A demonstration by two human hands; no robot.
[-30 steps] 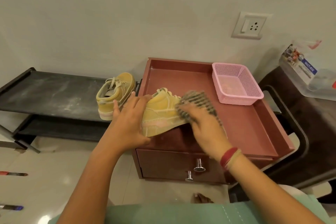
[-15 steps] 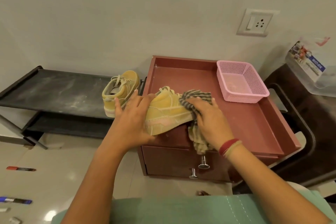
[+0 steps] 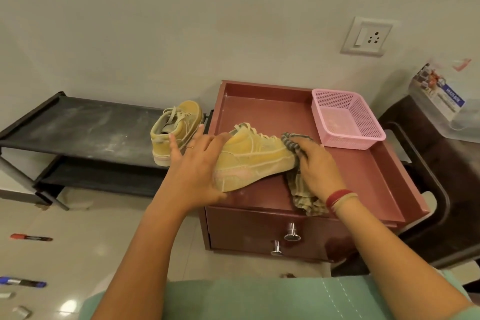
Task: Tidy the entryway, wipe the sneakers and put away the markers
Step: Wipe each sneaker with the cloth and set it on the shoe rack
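Observation:
A dusty yellow sneaker (image 3: pixel 254 161) lies tilted on the maroon cabinet top (image 3: pixel 363 176). My left hand (image 3: pixel 197 169) holds its heel end, thumb under the sole. My right hand (image 3: pixel 315 166) grips a striped grey cloth (image 3: pixel 304 197) against the toe; part of the cloth hangs below the hand. A second yellow sneaker (image 3: pixel 176 130) stands on the black shoe rack (image 3: pixel 78 127). A red marker (image 3: pixel 30 237) and a blue marker (image 3: pixel 23 282) lie on the floor at the left.
A pink mesh basket (image 3: pixel 345 122) sits at the cabinet top's back right. The cabinet has two metal drawer knobs (image 3: pixel 291 232). A dark chair (image 3: pixel 441 189) with a plastic box (image 3: pixel 446 104) stands to the right. Small grey caps (image 3: pixel 22 311) lie on the tiles.
My right hand with the cloth has slid along the sneaker from the upper toward the toe end. The left hand keeps its hold on the heel. The camera view has shifted slightly.

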